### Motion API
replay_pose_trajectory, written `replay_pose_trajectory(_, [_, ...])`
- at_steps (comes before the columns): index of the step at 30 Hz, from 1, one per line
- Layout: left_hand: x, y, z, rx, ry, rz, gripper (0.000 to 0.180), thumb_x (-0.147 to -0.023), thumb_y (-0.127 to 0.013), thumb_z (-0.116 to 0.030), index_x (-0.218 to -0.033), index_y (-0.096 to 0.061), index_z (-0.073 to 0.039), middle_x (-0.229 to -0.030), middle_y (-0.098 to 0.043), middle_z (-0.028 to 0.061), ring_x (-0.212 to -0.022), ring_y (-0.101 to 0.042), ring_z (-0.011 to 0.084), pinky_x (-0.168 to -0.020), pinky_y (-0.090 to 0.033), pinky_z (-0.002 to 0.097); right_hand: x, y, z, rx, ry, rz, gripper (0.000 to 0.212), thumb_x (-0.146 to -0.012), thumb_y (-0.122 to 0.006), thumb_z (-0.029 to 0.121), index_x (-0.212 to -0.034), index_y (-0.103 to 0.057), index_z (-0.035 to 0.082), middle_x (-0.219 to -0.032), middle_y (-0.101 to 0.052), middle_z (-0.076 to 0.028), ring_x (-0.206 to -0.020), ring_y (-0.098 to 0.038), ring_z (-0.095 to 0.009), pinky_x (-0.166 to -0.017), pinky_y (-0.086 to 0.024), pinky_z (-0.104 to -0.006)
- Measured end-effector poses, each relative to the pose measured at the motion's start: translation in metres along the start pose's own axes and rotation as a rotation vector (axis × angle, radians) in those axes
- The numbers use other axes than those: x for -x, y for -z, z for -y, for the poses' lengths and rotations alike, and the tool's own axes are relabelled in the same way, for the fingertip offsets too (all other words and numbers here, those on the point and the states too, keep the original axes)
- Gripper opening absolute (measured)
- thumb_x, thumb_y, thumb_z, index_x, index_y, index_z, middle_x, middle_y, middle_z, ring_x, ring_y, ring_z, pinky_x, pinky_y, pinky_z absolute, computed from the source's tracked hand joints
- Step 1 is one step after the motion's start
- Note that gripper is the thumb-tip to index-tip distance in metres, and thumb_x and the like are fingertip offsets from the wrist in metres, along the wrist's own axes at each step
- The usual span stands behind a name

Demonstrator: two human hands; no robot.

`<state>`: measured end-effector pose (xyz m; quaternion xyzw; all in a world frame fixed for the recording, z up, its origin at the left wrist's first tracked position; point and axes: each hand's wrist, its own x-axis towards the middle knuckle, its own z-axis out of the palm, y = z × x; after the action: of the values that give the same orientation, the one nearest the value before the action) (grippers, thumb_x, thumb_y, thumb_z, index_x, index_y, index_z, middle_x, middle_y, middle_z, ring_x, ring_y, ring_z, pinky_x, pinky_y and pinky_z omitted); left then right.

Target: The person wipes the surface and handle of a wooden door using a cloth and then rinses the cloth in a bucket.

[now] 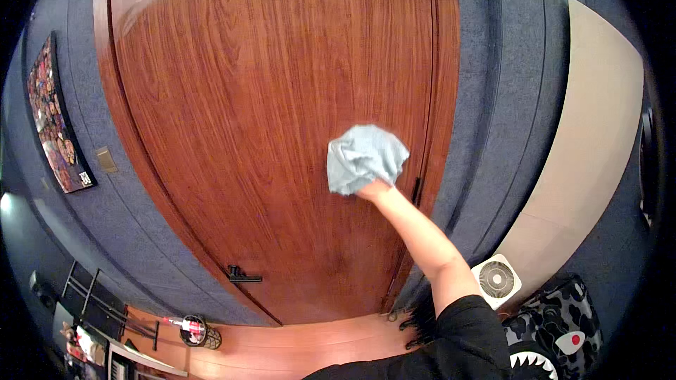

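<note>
A light blue cloth (pixel 365 156) is bunched against a brown wood-grain door (pixel 260 105), over the right part of its panel. My right hand (pixel 375 190) holds the cloth; its fingers are hidden under the folds, and only the wrist and the heel of the hand show. From the lower right my bare forearm reaches up out of a black sleeve. The black lever handle (pixel 244 276) sits low on the door's left side, well apart from the cloth. My left hand is out of the picture.
Dark blue walls flank the brown door frame. A picture panel (pixel 56 123) and a switch plate (pixel 106 160) are at left. Lower left stands a waste bin (pixel 209 338) by a black rack. A white air purifier (pixel 497 280) and a camouflage-patterned item (pixel 563 317) are lower right.
</note>
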<state>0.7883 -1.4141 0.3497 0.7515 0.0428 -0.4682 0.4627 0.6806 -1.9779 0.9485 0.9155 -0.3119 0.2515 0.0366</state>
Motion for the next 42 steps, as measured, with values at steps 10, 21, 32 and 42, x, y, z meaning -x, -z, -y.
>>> replay_pose_trajectory(10, [-0.008,-0.023,-0.026,-0.026,-0.023,0.009,0.018,-0.093,-0.063,-0.018,-0.088,-0.07,-0.003,-0.072,-0.066,0.0079,-0.055,-0.061,0.018,-0.046,-0.049,0.0339,-0.189,0.204,-0.069,0.12,0.166,-1.102,0.065,-0.097,-0.045,0.06,-0.143,-0.051,0.014,-0.149,-0.05,-0.012,-0.138,-0.044,-0.034,-0.115,-0.035,-0.0449])
replay_pose_trajectory(21, [0.01,-0.014,0.034,0.117,0.042,-0.138,0.011,-0.091,-0.062,-0.008,-0.088,-0.07,0.0,-0.075,-0.069,0.011,-0.055,-0.063,0.0197,-0.046,-0.051,0.0344,-0.108,0.018,0.162,0.065,0.769,-0.032,0.044,-0.095,-0.046,0.037,-0.128,-0.061,0.012,-0.123,-0.066,-0.016,-0.106,-0.067,-0.034,-0.094,-0.054,-0.0474])
replay_pose_trajectory(32, [0.016,0.081,0.025,-0.015,0.093,-0.307,0.018,-0.086,-0.075,-0.017,-0.079,-0.073,0.0,-0.07,-0.07,0.0099,-0.056,-0.064,0.0176,-0.051,-0.053,0.0343,-0.067,-0.076,0.086,0.124,0.468,-0.455,0.038,-0.09,-0.053,0.018,-0.125,-0.061,0.006,-0.128,-0.062,-0.021,-0.118,-0.06,-0.038,-0.105,-0.047,-0.0424])
replay_pose_trajectory(42, [-0.005,0.124,0.079,0.269,-0.033,-0.459,0.009,-0.084,-0.072,-0.008,-0.084,-0.075,0.001,-0.072,-0.072,0.0108,-0.059,-0.066,0.0176,-0.053,-0.054,0.0323,-0.311,0.109,0.246,-0.22,0.507,-0.931,0.058,-0.091,-0.051,0.046,-0.141,-0.052,0.015,-0.143,-0.053,-0.016,-0.129,-0.051,-0.04,-0.106,-0.038,-0.0591])
